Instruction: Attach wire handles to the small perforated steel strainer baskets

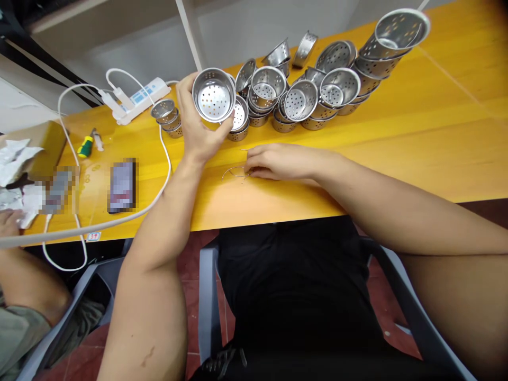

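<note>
My left hand (194, 124) grips a perforated metal strainer basket (215, 95) by its sides, thumb on the right and fingers on the left. The basket's open mouth faces me, showing the holes in its bottom. Lower and to the right, my right hand (281, 161) is low over the table with its fingers closed on thin curved metal wires (235, 173). The wire ends stick out to the left of the fingertips; the rest is hidden under the hand. Behind both hands stand stacks of similar strainer baskets (268, 87), some tilted.
A taller stack of baskets (400, 37) rises at the back right, and a small stack (169, 116) stands left. A power strip (138, 100), white cable (169, 164), phone (122, 185) and screwdriver (85, 147) lie on the left side. Another person's arm (29, 275) is at far left.
</note>
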A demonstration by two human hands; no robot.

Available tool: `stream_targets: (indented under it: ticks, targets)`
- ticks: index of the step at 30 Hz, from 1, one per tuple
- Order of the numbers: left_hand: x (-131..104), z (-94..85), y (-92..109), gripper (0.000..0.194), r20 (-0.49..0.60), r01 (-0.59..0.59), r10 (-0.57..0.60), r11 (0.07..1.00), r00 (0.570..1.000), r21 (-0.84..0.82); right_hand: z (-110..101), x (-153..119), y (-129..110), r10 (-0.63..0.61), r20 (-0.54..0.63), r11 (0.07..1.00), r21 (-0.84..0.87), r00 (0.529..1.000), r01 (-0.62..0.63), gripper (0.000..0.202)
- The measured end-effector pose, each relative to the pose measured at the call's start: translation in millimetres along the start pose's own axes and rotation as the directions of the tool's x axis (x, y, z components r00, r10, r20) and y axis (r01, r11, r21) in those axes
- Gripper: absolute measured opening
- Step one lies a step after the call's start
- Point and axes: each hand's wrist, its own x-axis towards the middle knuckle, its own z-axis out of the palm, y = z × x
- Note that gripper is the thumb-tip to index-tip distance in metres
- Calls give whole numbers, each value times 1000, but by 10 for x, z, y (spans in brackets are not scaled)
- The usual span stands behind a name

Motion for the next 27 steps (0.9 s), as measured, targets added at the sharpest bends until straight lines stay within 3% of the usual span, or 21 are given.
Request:
stream_targets:
  ticks: [3, 8, 13, 16, 19, 23, 27]
  targets:
    - [-2, -5, 13, 95, 49, 49, -45, 996, 998, -72, -59, -28, 20, 50, -5, 997, 60, 999, -50, 22]
    - [-1, 20, 5, 94, -10, -38, 38, 998, 999, 47, -203, -134, 107, 150, -60, 989, -4, 987, -151, 27]
    - [2, 43, 52, 94, 4, 14, -14, 1000, 1000, 10, -324, -209, 180, 276, 90, 959, -88, 957, -269, 10]
    - [-7, 45, 86, 91, 39, 19, -18, 1000, 999, -13, -333, -182, 112, 320, 143, 946, -96, 937, -308, 14]
    - [-18, 42, 82, 87, 46, -8, 9, 1000, 999, -29, -320, -156, 34, 320, 134, 943, -140, 938, -302, 15]
    - [-25, 36, 45, 88, 64, 1, 1, 1000, 998, -30, -290, -135, 19, 244, 37, 957, -169, 969, -234, 35]
    - [-25, 29, 48, 89, 78, 5, -3, 1000, 997, -25, -266, -91, 56, 230, 80, 963, -160, 970, -215, 24]
